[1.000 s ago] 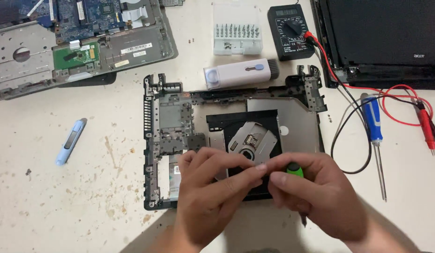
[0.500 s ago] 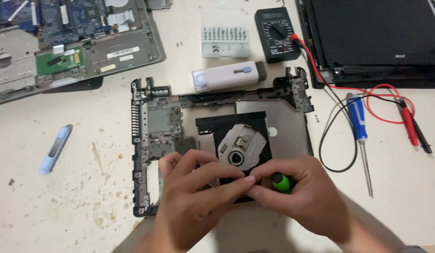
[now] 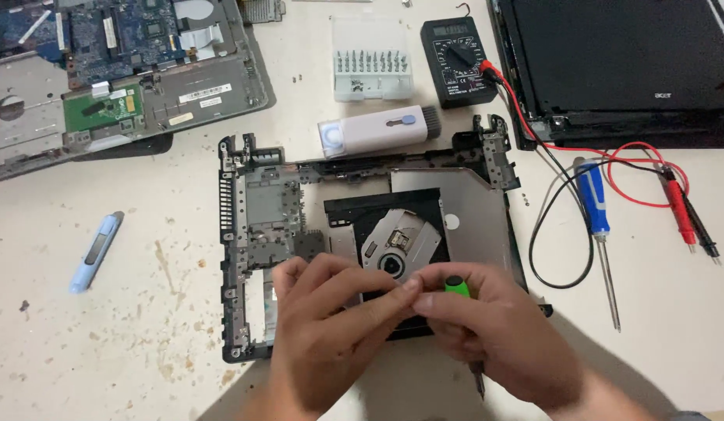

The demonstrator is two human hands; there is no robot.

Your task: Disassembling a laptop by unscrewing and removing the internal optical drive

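Both hands meet over the front edge of an optical disc drive (image 3: 444,226) that sits in a stripped black laptop base frame (image 3: 256,210). My right hand (image 3: 502,335) is closed around a small screwdriver with a green cap (image 3: 457,286); its tip is hidden under the fingers. Just left of it, my left hand (image 3: 331,327) rests on the drive, its fingertips pinched together against the right hand's fingers. Whether they hold anything is hidden.
A laptop top case with circuit board (image 3: 104,78) lies at the back left. Behind the frame are a clear bit case (image 3: 371,70), a white cleaning tool (image 3: 377,132) and a black multimeter (image 3: 458,62) with red and black leads (image 3: 681,210). A blue screwdriver (image 3: 596,226) and laptop screen (image 3: 619,62) are at right; a blue pen-shaped tool (image 3: 97,251) at left.
The view has shifted a little, so everything sits slightly lower in frame. Both hands stay together on the drive's front edge with the green-capped screwdriver; little else differs.
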